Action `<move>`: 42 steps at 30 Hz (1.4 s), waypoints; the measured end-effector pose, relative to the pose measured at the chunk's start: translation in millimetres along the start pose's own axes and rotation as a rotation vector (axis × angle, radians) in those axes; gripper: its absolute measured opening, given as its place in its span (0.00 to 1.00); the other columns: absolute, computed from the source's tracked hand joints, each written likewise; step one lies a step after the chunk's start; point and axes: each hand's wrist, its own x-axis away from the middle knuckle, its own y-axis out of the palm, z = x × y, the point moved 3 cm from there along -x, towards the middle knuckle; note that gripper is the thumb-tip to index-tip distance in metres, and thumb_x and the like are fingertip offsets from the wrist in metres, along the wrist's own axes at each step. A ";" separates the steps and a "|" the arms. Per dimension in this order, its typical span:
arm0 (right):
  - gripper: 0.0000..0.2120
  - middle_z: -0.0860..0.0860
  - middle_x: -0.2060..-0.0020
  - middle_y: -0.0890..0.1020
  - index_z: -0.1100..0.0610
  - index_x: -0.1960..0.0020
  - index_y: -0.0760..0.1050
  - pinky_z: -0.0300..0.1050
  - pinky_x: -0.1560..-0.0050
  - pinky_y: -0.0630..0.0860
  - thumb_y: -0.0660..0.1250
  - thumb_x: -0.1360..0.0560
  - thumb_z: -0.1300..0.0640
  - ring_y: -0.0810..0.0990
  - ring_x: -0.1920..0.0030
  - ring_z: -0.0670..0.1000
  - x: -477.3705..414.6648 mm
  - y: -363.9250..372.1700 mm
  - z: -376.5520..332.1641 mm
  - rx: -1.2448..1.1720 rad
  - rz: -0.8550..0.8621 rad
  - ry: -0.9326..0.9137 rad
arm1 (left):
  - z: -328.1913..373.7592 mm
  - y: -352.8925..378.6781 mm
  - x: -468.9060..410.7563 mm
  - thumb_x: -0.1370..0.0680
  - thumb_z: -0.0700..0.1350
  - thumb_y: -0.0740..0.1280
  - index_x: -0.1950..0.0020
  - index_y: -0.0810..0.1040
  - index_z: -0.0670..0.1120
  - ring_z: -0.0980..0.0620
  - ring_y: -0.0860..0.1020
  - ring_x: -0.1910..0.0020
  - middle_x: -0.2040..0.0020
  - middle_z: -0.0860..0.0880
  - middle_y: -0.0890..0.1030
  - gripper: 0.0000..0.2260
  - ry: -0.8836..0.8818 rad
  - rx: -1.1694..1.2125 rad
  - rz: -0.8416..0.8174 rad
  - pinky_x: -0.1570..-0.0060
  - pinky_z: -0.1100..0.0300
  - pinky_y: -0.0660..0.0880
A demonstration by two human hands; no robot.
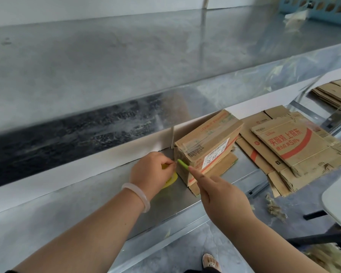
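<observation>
A taped cardboard box (209, 142) with a shipping label and barcode stands on the lower metal shelf (87, 203), resting on a flattened piece of cardboard. My right hand (222, 198) holds a thin green tool (182, 164) with the index finger laid along it, its tip against the box's near left edge. My left hand (152, 172), with a pale bangle on the wrist, pinches at that same edge of the box with curled fingers. A yellow object (170, 179) lies under the left hand, mostly hidden.
A pile of flattened cardboard boxes (291, 150) with red print lies to the right on the shelf. More flat cardboard (335, 91) sits further back right. An upper metal shelf (126, 62) overhangs. A blue basket (319, 8) stands top right. A white table edge (339, 198) is at right.
</observation>
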 end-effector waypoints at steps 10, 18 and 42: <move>0.28 0.45 0.59 0.72 0.35 0.23 0.43 0.42 0.61 0.78 0.51 0.17 0.52 0.75 0.62 0.48 -3.6 2.7 -1.3 0.066 -0.158 0.055 | 2.4 0.4 -2.0 0.26 0.52 0.68 0.56 0.83 0.55 0.57 0.77 0.56 0.56 0.58 0.80 0.05 0.012 -0.013 0.023 0.57 0.59 0.75; 0.25 0.47 0.54 0.72 0.35 0.23 0.45 0.43 0.59 0.74 0.48 0.16 0.50 0.73 0.58 0.50 -15.4 17.1 9.3 0.035 -0.257 0.058 | -3.8 -9.2 0.5 0.26 0.51 0.70 0.59 0.84 0.53 0.57 0.79 0.57 0.56 0.57 0.81 0.04 0.114 -0.053 0.156 0.60 0.58 0.76; 0.11 0.51 0.53 0.78 0.54 0.42 0.75 0.48 0.55 0.76 0.60 0.23 0.58 0.78 0.55 0.53 -37.0 -2.5 26.8 -0.380 0.094 -0.628 | -51.7 19.8 80.1 0.30 0.55 0.63 0.52 0.83 0.56 0.48 0.80 0.56 0.52 0.56 0.82 0.11 0.132 -0.622 0.251 0.53 0.53 0.69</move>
